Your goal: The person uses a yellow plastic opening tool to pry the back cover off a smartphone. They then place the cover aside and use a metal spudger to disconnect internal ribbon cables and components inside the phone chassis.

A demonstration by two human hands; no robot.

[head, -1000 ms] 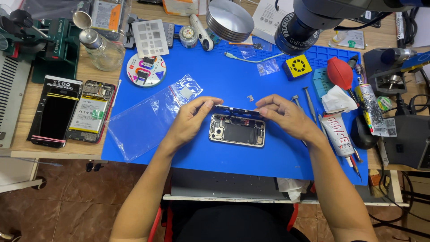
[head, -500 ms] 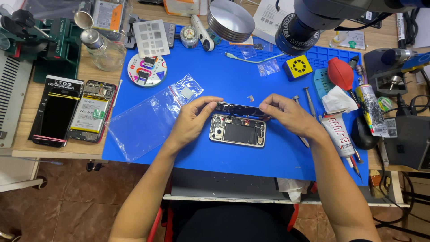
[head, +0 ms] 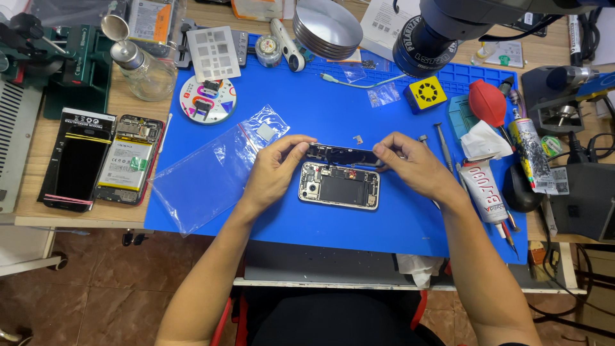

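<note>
My left hand (head: pixel 272 173) and right hand (head: pixel 413 166) each keep a pinch grip on the dark screen panel (head: pixel 343 154), now tilted up higher along the far edge of the opened phone (head: pixel 339 186) on the blue mat (head: pixel 307 115).

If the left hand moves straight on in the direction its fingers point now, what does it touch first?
The left hand points right along the dark panel it holds. Going on, it would probably first meet the right hand's fingertips on the panel's other end.
</note>
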